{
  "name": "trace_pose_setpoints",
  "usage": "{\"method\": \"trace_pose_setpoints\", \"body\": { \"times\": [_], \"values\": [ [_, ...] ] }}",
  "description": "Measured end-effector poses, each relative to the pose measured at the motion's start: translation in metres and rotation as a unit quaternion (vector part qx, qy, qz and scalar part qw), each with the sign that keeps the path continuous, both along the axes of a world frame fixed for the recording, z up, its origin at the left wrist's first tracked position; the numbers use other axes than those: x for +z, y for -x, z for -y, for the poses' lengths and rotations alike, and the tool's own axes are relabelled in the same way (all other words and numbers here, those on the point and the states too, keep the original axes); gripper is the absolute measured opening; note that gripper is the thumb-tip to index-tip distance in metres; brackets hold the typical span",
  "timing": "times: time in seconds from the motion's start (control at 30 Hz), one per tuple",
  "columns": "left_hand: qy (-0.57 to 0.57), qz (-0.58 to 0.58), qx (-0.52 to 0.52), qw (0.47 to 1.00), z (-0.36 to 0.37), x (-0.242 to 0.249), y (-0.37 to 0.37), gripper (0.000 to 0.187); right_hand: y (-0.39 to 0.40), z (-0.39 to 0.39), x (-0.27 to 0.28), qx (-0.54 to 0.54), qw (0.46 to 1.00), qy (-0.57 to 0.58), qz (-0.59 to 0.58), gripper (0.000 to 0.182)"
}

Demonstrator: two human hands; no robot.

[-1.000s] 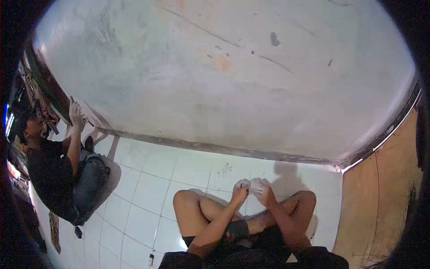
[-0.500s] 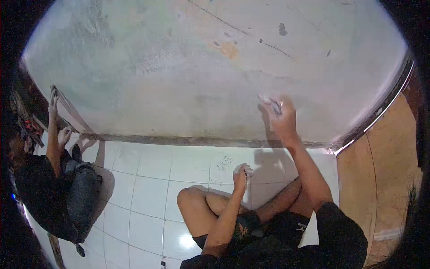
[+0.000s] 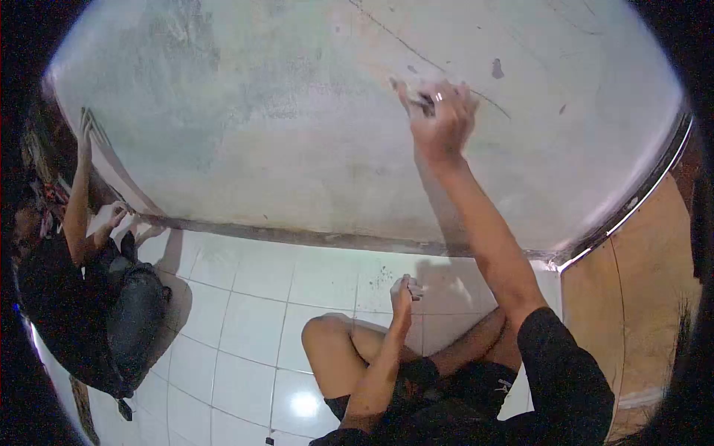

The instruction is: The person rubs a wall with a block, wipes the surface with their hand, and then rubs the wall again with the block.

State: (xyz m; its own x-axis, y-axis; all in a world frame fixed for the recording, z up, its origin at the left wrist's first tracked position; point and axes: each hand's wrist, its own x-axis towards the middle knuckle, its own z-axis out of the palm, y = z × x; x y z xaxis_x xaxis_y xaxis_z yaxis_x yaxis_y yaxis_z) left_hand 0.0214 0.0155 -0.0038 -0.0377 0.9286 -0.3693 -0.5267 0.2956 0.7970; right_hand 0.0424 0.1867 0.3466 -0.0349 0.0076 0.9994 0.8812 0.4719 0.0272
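My right hand [image 3: 444, 123] is raised against the painted wall [image 3: 297, 156], its fingers bent around a small dark object [image 3: 426, 104]. Motion blur hides what kind of thing it is. White dust coats the fingertips. Low over the tiled floor, my left hand [image 3: 403, 293] is closed, its fingers curled and whitened with powder. Whether anything lies inside that hand cannot be made out. Near my right hand, the wall has a long thin crack [image 3: 416, 53] and a dark chipped spot [image 3: 497, 68].
Another person [image 3: 63, 297] in dark clothes sits at the left, one hand [image 3: 85, 134] flat against the wall. Dark crumbs [image 3: 381, 277] lie on the white tiles [image 3: 249, 312]. A brown board [image 3: 595, 312] stands at the right. My bent knee [image 3: 327, 338] is in front.
My right hand has moved up and to the left along the wall with the dark object. My left hand has barely moved. The view has shifted a little.
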Motion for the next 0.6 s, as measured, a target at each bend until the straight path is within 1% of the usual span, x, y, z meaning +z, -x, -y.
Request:
{"method": "trace_pose_setpoints", "body": {
  "times": [0.1, 0.13, 0.23, 0.27, 0.33, 0.37, 0.4, 0.43, 0.47, 0.5, 0.57, 0.6],
  "values": [
    [-0.038, 0.003, -0.004, 0.999, 0.004, -0.015, -0.001, 0.033, 0.017, 0.001, 0.022, 0.014, 1.000, 0.003, 0.021, 0.017],
    [-0.051, 0.006, -0.003, 0.999, 0.004, -0.020, -0.003, 0.033, 0.013, -0.001, 0.018, -0.007, 0.999, -0.022, 0.043, 0.020],
    [0.031, -0.004, -0.011, 0.999, -0.002, -0.038, -0.003, 0.031, -0.009, 0.000, -0.017, -0.012, 0.999, 0.029, 0.029, 0.021],
    [0.035, 0.000, -0.004, 0.999, -0.001, -0.035, 0.000, 0.031, -0.008, 0.005, -0.015, 0.002, 0.999, -0.014, 0.049, 0.020],
    [0.047, 0.013, 0.013, 0.999, 0.003, -0.028, 0.002, 0.030, -0.001, 0.000, -0.005, 0.011, 0.999, -0.021, 0.040, 0.020],
    [0.036, 0.005, 0.018, 0.999, 0.004, -0.033, -0.002, 0.029, 0.007, 0.000, 0.002, 0.015, 0.999, -0.020, 0.037, 0.020],
    [0.028, -0.006, 0.021, 0.999, 0.002, -0.043, -0.005, 0.028, 0.016, -0.007, 0.010, -0.010, 1.000, -0.002, 0.023, 0.024],
    [0.018, -0.018, 0.024, 0.999, 0.000, -0.053, -0.008, 0.027, 0.019, -0.006, 0.012, -0.001, 0.999, 0.017, 0.034, 0.023],
    [-0.027, 0.049, 0.033, 0.998, 0.006, -0.061, -0.012, 0.024, 0.021, -0.001, 0.019, 0.005, 0.998, 0.036, 0.044, 0.023],
    [-0.023, 0.040, 0.032, 0.998, 0.012, -0.069, -0.014, 0.024, 0.019, 0.004, 0.024, 0.008, 0.997, 0.052, 0.057, 0.023],
    [-0.033, 0.026, 0.031, 0.999, 0.004, -0.076, -0.015, 0.023, -0.003, -0.008, 0.002, 0.035, 0.998, 0.030, 0.049, 0.023],
    [-0.012, 0.028, 0.027, 0.999, -0.003, -0.078, -0.014, 0.023, -0.007, -0.006, -0.008, 0.059, 0.997, 0.018, 0.043, 0.022]
  ]
}}
